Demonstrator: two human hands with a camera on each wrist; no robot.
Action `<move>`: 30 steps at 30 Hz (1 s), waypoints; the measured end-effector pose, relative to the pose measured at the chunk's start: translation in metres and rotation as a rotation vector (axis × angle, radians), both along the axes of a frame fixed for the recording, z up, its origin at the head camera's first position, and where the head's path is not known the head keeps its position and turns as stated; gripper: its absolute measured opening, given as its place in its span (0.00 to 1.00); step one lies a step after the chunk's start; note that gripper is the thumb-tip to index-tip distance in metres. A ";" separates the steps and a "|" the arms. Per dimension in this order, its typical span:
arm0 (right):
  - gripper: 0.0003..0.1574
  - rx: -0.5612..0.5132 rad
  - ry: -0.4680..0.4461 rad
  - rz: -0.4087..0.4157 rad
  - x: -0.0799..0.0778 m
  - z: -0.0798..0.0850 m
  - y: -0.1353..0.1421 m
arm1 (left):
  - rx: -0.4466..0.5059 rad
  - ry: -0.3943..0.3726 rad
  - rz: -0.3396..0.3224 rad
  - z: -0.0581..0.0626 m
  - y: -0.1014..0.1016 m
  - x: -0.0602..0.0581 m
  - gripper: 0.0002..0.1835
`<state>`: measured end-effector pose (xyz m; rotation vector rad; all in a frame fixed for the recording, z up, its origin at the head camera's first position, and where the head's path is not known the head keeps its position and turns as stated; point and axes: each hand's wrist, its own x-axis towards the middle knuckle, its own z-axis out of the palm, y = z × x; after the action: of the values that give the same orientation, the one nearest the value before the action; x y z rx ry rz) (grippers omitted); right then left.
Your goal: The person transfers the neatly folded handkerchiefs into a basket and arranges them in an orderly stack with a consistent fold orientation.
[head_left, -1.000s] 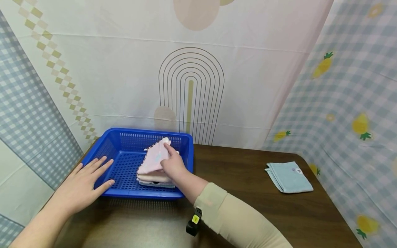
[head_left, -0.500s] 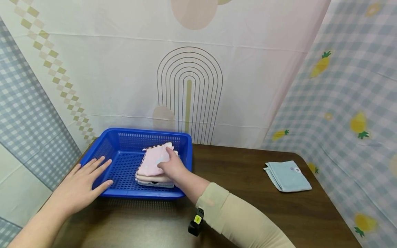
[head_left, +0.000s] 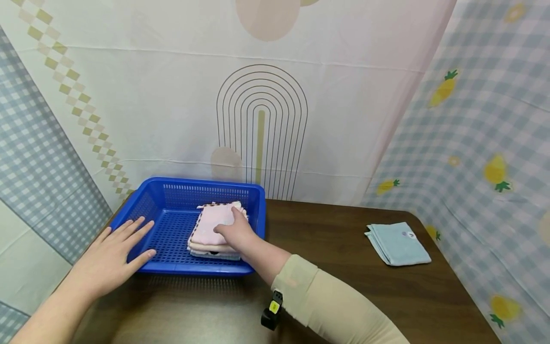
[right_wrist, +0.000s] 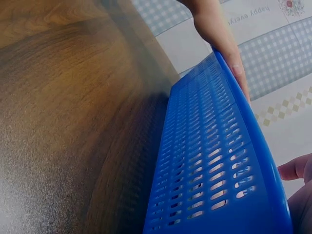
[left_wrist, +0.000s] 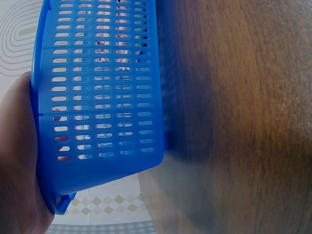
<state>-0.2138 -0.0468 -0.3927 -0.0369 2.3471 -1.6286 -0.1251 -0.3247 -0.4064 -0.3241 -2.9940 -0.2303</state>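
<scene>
Inside a blue plastic basket (head_left: 172, 265) sits a pile of folded cloths. On top lies a pale pink towel (head_left: 212, 221) with a dark-and-white trimmed edge, flat over a cream cloth (head_left: 208, 247) and paler ones. My right hand (head_left: 237, 235) rests on the pink towel's right side, thumb spread to the left over it; its other fingers are partly hidden. My left hand (head_left: 112, 255) lies with straight, spread fingers over the basket's left rim. In the left wrist view, part of the left hand (left_wrist: 17, 156) touches the rim.
A folded light blue towel (head_left: 399, 243) lies on the right of the brown wooden table (head_left: 326, 239). Patterned cloth hangings (head_left: 180, 105) stand behind and at both sides. A black strap device (head_left: 271, 310) is on the right wrist.
The pink towel's raised, tilted part has come down flat on the pile. My right thumb has spread left across it. The left hand stays in place at the basket.
</scene>
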 end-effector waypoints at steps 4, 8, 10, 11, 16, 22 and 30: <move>0.53 0.016 -0.007 -0.007 0.002 0.002 0.000 | -0.001 0.008 -0.002 0.001 0.000 0.000 0.42; 0.53 0.039 -0.002 -0.009 0.002 0.001 0.000 | -0.001 0.002 -0.001 0.001 0.000 -0.001 0.42; 0.53 0.050 0.003 -0.008 0.003 0.001 0.001 | -0.001 -0.003 -0.001 0.000 0.000 -0.001 0.42; 0.54 0.055 0.005 -0.006 0.003 0.001 0.001 | 0.001 -0.004 -0.001 0.000 0.000 -0.001 0.42; 0.54 0.066 0.036 0.019 0.007 0.003 0.004 | 0.006 0.006 -0.004 -0.001 -0.001 -0.001 0.42; 0.52 0.080 0.070 0.053 0.011 0.009 0.008 | 0.002 0.011 -0.004 -0.004 -0.003 -0.002 0.41; 0.45 0.184 0.222 0.105 0.013 0.011 0.015 | 0.001 -0.001 -0.002 -0.003 -0.003 -0.003 0.41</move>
<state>-0.2007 -0.0314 -0.3819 -0.3128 2.6017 -1.4175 -0.1283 -0.3272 -0.4099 -0.3268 -2.9947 -0.2318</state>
